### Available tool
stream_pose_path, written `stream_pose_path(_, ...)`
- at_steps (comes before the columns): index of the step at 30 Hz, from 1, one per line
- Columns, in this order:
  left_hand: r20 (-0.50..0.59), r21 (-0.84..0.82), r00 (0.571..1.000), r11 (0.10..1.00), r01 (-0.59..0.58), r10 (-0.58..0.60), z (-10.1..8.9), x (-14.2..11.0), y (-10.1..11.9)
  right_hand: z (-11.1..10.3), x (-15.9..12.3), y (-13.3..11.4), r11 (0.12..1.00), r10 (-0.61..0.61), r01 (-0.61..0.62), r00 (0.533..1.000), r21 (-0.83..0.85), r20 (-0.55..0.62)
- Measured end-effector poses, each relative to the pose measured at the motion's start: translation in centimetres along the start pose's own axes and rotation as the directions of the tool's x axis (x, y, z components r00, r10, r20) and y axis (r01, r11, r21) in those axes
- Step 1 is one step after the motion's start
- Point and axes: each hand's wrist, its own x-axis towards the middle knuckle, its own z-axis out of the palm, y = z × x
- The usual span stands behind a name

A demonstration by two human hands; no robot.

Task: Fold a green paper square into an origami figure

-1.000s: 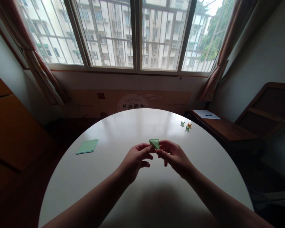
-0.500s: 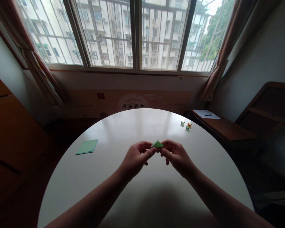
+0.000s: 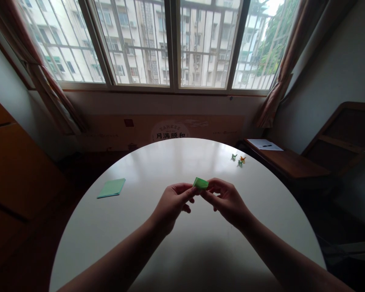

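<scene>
A small piece of folded green paper (image 3: 201,183) is held up above the middle of the white table. My left hand (image 3: 177,199) pinches its left lower side between thumb and fingers. On the other side, my right hand (image 3: 224,196) grips the right lower edge, thumb in front. The fingertips hide part of the paper's lower edge. Both hands are raised off the tabletop, wrists angled inward.
On the round white table (image 3: 134,251), a stack of green paper squares (image 3: 111,188) lies at the left. Three small folded paper figures, two green (image 3: 240,163) and one orange (image 3: 242,159), stand at the far right. A wooden chair (image 3: 295,164) bears white sheets and a pen.
The green paper has turned in my fingers: its pointed triangular outline now shows as a four-sided face. My left thumb has shifted slightly leftward and down.
</scene>
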Motion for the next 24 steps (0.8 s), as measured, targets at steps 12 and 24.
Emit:
stream_pose_path(12,0.069,0.174,0.993,0.979,-0.11,0.099,-0.2,0.09,0.1,-0.02,-0.18,-0.71,0.999,-0.023,0.021,0.999,-0.029,-0.048)
stream_pose_path(24,0.026,0.121,0.994,0.986,-0.111,0.108,0.26,-0.04,0.09,0.01,-0.18,-0.58,0.999,-0.032,0.031,0.999,-0.03,-0.012)
